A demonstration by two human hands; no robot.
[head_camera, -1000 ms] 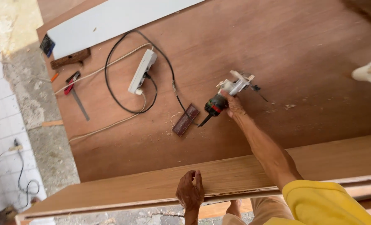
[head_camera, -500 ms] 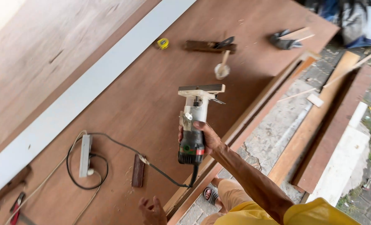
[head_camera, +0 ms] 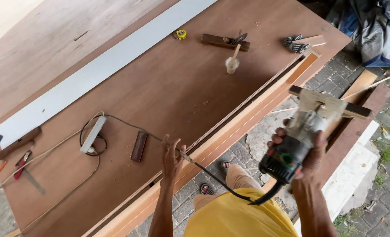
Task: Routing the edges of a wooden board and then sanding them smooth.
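Note:
My right hand (head_camera: 306, 156) grips a corded trim router (head_camera: 298, 140) by its black and silver body, held up in the air off the right edge of the plywood sheet (head_camera: 173, 83). The router's clear square base points away from me. My left hand (head_camera: 172, 159) rests near the sheet's front edge with fingers spread, touching the black power cord (head_camera: 203, 169) that runs from the router across the sheet.
On the sheet lie a white power strip (head_camera: 92, 134), a small dark wood block (head_camera: 139, 146), a long white board (head_camera: 103, 70), a wooden hand plane (head_camera: 225, 41), a plastic cup with a stick (head_camera: 232, 64), a yellow tape measure (head_camera: 181, 34) and gloves (head_camera: 293, 44). Paving and planks lie right.
My right hand has carried the router from above the sheet's middle out past its right edge. My left hand has come up onto the sheet by the cord. The view has swung right.

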